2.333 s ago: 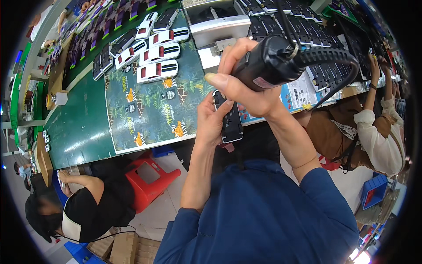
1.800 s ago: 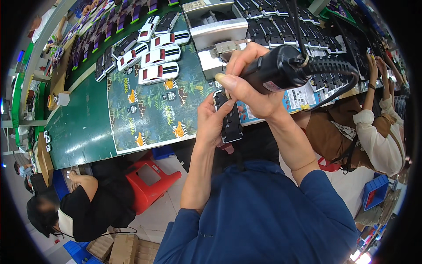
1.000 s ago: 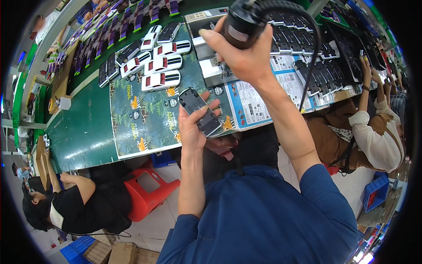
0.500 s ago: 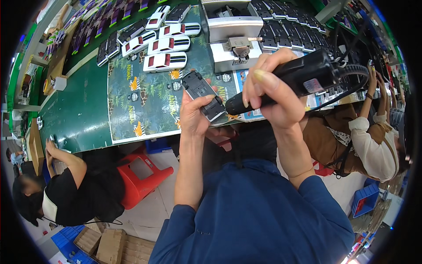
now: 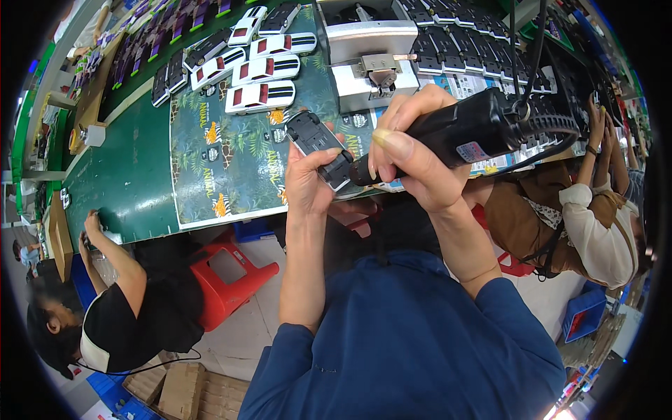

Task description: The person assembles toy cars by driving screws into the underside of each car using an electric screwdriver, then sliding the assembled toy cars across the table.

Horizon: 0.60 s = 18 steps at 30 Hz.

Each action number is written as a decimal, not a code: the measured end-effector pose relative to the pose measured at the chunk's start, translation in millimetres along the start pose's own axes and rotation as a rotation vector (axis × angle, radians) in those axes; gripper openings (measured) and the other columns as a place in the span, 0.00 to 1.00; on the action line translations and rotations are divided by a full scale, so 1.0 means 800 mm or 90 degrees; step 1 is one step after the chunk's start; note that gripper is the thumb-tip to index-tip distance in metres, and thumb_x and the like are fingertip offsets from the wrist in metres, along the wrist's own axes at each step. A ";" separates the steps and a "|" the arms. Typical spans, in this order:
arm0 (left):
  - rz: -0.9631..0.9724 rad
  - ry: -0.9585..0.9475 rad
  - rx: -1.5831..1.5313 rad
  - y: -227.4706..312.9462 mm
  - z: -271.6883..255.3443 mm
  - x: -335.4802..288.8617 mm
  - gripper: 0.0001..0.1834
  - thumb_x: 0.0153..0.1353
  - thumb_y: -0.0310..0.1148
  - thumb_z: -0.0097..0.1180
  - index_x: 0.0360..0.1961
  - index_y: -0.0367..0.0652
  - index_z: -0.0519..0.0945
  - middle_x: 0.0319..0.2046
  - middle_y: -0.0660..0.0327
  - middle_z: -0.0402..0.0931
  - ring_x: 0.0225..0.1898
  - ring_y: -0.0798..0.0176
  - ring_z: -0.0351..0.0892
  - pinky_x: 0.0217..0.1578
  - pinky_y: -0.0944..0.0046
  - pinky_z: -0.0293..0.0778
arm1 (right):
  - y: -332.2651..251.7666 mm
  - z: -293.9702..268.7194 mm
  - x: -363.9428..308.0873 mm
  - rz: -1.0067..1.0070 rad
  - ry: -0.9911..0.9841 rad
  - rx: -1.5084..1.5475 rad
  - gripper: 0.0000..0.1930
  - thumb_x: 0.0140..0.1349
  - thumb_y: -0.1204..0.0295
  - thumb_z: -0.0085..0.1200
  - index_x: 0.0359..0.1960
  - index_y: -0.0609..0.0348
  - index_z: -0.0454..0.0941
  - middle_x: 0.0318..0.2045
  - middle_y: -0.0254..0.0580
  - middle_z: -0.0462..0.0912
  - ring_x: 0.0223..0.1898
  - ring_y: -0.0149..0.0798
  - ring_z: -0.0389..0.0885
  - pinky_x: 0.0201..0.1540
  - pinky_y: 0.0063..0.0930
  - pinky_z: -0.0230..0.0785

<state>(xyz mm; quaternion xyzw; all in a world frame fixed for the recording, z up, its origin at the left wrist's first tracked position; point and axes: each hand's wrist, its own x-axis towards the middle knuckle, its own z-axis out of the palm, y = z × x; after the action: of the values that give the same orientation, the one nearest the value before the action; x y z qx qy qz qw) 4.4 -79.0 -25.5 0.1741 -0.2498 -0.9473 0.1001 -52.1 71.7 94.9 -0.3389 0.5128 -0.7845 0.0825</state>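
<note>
- Left hand (image 5: 310,180): fingers wrapped round a toy car (image 5: 313,136) that's belly-up, thumb pressed on the black underside. It's being held over the near edge of the mat, tilted a bit.
- Right hand (image 5: 423,157): fingers curled round a chunky black power driver (image 5: 470,129), thumb on the near side. Its nose points left, right at the car's near end. Can't tell if the bit is actually touching.
- A thick ribbed cable (image 5: 556,122) loops off the back of the driver.
- Under all that, a leafy animal-print mat (image 5: 245,182) on a green worktop (image 5: 133,189).
- Far left of the hands, a bunch of white toy cars (image 5: 260,97) sit wheels-down, with a few belly-up ones (image 5: 208,50) just beside them.
- Straight out past the hands, a silver metal fixture (image 5: 371,45).
- Far right, rows of belly-up cars (image 5: 448,50), packed close.
- Far left corner, lines of purple and green parts (image 5: 150,43).
- Near left, a red stool (image 5: 220,301) and a co-worker in black (image 5: 115,318); over on the right, another person with pale sleeves (image 5: 598,234).
</note>
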 end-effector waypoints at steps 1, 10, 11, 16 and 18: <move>-0.001 0.000 0.001 0.000 0.003 -0.001 0.43 0.47 0.09 0.54 0.66 0.50 0.65 0.49 0.54 0.73 0.48 0.55 0.80 0.43 0.50 0.83 | -0.001 0.001 0.000 -0.004 0.000 -0.011 0.08 0.60 0.77 0.55 0.35 0.63 0.68 0.21 0.45 0.73 0.15 0.31 0.71 0.22 0.28 0.71; 0.000 0.013 0.028 -0.003 0.010 -0.004 0.45 0.47 0.09 0.55 0.68 0.51 0.63 0.48 0.56 0.73 0.48 0.56 0.80 0.46 0.54 0.81 | -0.001 0.002 -0.001 -0.004 0.046 -0.046 0.09 0.56 0.78 0.62 0.32 0.62 0.72 0.21 0.39 0.76 0.18 0.27 0.73 0.23 0.21 0.68; -0.002 0.014 0.027 -0.005 0.007 -0.002 0.45 0.47 0.09 0.55 0.68 0.51 0.64 0.49 0.55 0.73 0.48 0.56 0.80 0.46 0.54 0.81 | 0.001 0.002 -0.002 0.000 0.032 -0.059 0.09 0.57 0.78 0.61 0.32 0.62 0.70 0.22 0.42 0.75 0.18 0.28 0.73 0.23 0.23 0.69; -0.096 0.066 -0.067 -0.010 -0.017 0.010 0.41 0.49 0.10 0.54 0.65 0.49 0.65 0.50 0.53 0.74 0.48 0.54 0.80 0.46 0.53 0.81 | 0.013 0.006 -0.002 -0.009 -0.042 -0.028 0.10 0.58 0.79 0.60 0.30 0.59 0.68 0.21 0.42 0.74 0.18 0.28 0.71 0.24 0.23 0.69; -0.105 0.074 -0.080 -0.007 -0.016 0.010 0.39 0.50 0.10 0.54 0.64 0.48 0.66 0.51 0.53 0.75 0.48 0.54 0.80 0.46 0.52 0.81 | 0.017 0.007 -0.002 -0.014 -0.049 0.017 0.10 0.57 0.80 0.60 0.30 0.59 0.67 0.21 0.41 0.74 0.19 0.28 0.70 0.24 0.23 0.69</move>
<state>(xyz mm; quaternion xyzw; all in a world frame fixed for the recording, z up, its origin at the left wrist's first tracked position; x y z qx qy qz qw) 1.0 -81.7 -41.0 0.2423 -0.1683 -0.9543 0.0468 -50.4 61.9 83.4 -0.3735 0.4947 -0.7786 0.0981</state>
